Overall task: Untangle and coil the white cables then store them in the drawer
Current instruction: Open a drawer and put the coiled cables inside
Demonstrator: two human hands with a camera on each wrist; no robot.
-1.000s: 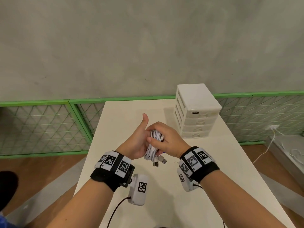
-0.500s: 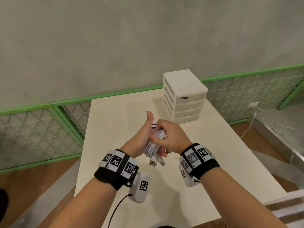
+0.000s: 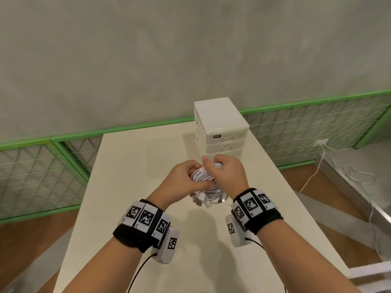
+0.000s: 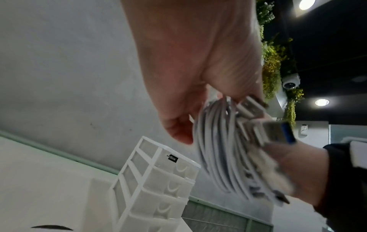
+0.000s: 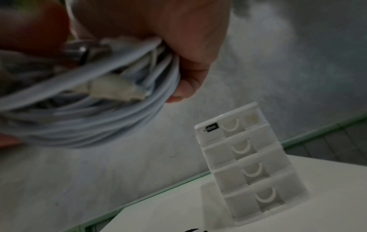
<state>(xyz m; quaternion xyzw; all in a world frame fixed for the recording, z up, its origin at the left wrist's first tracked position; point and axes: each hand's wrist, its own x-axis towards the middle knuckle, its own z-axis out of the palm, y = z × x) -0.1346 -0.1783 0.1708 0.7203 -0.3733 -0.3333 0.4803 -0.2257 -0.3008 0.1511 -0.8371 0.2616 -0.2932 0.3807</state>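
A bundle of white cables [image 3: 204,182] is held above the pale surface [image 3: 135,166] at the centre of the head view, clamped between both hands. The left hand [image 3: 179,180] is curled round the coil's left side, its thumb now folded down onto the loops where a second ago it stood straight up. The right hand [image 3: 227,176] is closed over the coil's right and upper side, fingers wrapped through the loops. Since a second ago the bundle has been carried up and away from the body, so that both hands now sit just in front of the white drawer unit [image 3: 220,123] at upper centre. By the look of it, coiling is finished and storing is the step in hand; all four drawers [image 5: 244,150] appear closed in the right wrist view, so one has yet to be pulled open.

The coil forms a flattened oval whose long axis runs from upper right, by the right hand's fingers, to lower left of the frame's centre, tilted toward the camera. The plugs [image 3: 201,200] hang from its lower end, pointing down at the surface; in the left wrist view a metal plug with a blue insert [image 4: 276,133] juts toward the right edge. Both wrist views are motion-blurred.
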